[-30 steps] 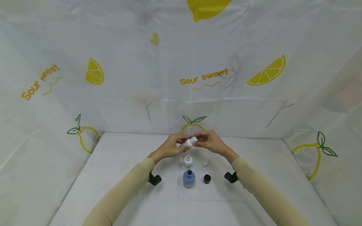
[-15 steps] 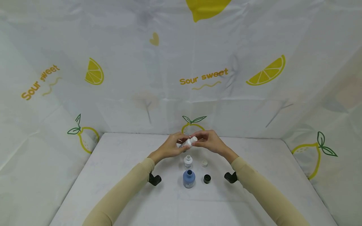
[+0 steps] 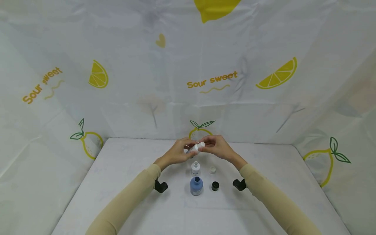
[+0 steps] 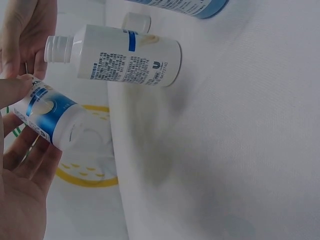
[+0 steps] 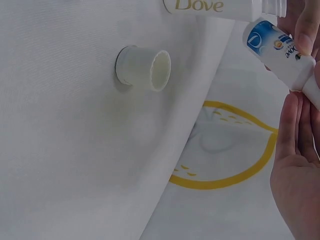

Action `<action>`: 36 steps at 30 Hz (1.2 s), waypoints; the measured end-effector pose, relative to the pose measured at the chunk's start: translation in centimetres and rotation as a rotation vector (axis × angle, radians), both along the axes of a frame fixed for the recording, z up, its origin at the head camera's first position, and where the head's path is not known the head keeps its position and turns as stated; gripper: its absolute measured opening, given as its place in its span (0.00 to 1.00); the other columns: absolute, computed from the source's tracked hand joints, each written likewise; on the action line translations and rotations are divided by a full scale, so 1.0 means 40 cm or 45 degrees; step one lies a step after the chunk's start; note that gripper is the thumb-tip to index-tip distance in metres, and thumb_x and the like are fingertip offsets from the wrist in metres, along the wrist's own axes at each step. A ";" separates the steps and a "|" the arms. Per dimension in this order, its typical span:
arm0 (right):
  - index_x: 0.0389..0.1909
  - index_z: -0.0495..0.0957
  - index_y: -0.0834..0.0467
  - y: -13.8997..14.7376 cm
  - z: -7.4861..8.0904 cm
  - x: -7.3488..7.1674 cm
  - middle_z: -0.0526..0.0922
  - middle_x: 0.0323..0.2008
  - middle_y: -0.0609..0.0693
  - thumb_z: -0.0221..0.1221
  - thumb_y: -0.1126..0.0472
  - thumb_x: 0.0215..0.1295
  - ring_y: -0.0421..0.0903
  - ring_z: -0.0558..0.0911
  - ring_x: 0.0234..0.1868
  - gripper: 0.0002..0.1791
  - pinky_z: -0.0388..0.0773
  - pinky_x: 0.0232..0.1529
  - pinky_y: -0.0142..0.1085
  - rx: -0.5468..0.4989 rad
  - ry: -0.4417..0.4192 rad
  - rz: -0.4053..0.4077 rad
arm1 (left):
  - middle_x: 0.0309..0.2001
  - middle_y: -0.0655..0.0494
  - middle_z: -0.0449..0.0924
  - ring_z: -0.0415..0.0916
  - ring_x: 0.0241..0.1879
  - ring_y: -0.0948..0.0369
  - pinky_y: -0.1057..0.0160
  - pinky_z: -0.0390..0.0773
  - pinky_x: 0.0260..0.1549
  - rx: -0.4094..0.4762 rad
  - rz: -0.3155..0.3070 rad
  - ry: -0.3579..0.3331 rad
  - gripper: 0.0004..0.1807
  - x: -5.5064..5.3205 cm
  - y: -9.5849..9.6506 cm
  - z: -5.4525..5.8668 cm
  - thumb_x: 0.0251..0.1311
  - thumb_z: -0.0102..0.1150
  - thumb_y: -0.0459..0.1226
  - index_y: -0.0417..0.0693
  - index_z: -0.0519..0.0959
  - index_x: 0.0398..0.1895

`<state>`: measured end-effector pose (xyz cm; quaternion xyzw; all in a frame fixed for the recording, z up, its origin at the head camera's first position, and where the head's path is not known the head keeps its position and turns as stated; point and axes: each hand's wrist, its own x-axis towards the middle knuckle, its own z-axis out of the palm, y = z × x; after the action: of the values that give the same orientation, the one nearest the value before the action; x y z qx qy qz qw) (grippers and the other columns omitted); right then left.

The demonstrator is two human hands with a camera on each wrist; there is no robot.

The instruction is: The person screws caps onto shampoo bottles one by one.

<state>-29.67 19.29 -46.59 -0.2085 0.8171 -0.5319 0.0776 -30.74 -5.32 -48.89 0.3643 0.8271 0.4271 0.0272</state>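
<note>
Over the back middle of the table, my left hand [image 3: 177, 151] holds a small white and blue Dove bottle [image 4: 52, 112] round its body. The bottle is tilted, its white cap [image 3: 201, 145] pointing up and right. My right hand [image 3: 217, 147] pinches that cap between thumb and fingers. Below the hands stands an uncapped white Dove bottle [image 3: 195, 169], upright, its threaded neck [image 4: 59, 49] bare. An uncapped blue bottle [image 3: 196, 187] stands in front of it.
To the right of the standing bottles lie a whitish cap [image 3: 212, 169], its hollow end showing in the right wrist view, and a black cap [image 3: 215, 186]. A sheet printed with lemons [image 3: 200, 133] hangs along the table's back edge.
Both hands stay in place with the bottle between them; the right hand's fingers shift slightly at the cap. The standing bottles and loose caps have not moved.
</note>
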 end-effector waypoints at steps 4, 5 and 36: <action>0.54 0.84 0.68 -0.002 -0.002 -0.001 0.89 0.50 0.64 0.73 0.66 0.68 0.50 0.90 0.47 0.17 0.88 0.47 0.26 0.006 0.013 -0.007 | 0.53 0.46 0.84 0.85 0.54 0.53 0.56 0.90 0.59 0.001 -0.001 0.013 0.19 -0.001 0.001 -0.002 0.71 0.71 0.37 0.41 0.85 0.62; 0.54 0.84 0.68 -0.003 -0.003 -0.001 0.89 0.50 0.64 0.73 0.66 0.68 0.49 0.90 0.46 0.17 0.89 0.47 0.26 0.009 0.014 -0.009 | 0.52 0.46 0.84 0.85 0.53 0.53 0.56 0.90 0.58 0.004 -0.002 0.017 0.19 -0.001 0.001 -0.002 0.71 0.71 0.37 0.41 0.85 0.62; 0.48 0.83 0.67 -0.008 0.003 0.011 0.88 0.43 0.59 0.73 0.61 0.70 0.42 0.87 0.39 0.15 0.87 0.43 0.26 0.068 0.072 -0.053 | 0.52 0.47 0.85 0.84 0.51 0.55 0.59 0.91 0.57 0.004 0.012 0.051 0.17 0.007 0.003 0.004 0.70 0.72 0.37 0.42 0.86 0.59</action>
<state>-29.22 18.96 -46.46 -0.2042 0.8370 -0.5053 0.0488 -30.47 -5.19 -48.73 0.3688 0.8285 0.4213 0.0081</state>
